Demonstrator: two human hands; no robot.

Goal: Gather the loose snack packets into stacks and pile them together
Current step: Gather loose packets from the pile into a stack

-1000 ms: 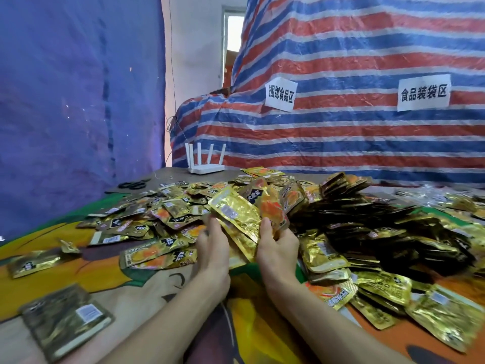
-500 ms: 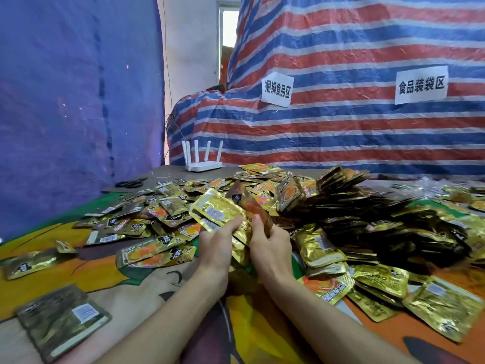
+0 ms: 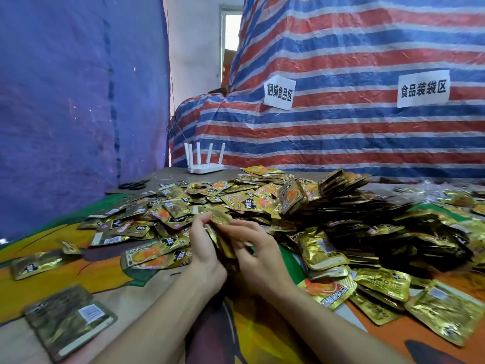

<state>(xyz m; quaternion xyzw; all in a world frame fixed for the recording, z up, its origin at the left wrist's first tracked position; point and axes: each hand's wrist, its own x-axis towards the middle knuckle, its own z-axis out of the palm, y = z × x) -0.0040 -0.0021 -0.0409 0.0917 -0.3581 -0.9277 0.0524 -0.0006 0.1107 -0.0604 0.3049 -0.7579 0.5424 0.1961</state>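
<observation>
Well out to the left of the hands, a few stray snack packets lie flat on the table, apart from the rest. One larger packet sits nearer the person, barcode up. These are probably left for a later sweep. Beyond them, far from the hands, black scissors and a white router stand at the table's back edge.

Just left of the hands, loose packets overlap at all angles, some showing the orange print and some the plain foil back.

The left hand stands on edge, its fingers curled round a small stack of gold packets. This hand likely acts as the stop that the packets are squared against. The right hand closes on the stack's other side with bent fingers, so the two hands sit close together, clamped on the same bundle. Blur hides the exact finger positions. The stack is held upright just above the cloth, which lets its edges be tapped level.

Beyond the hands, the main heap lies jumbled. To the right, finished stacks are banked together, showing dark, tight edges. That is probably where this bundle belongs. Near the right forearm, more crinkled foil packets lie unsorted.

The packets look thin, slick and likely to slide.
</observation>
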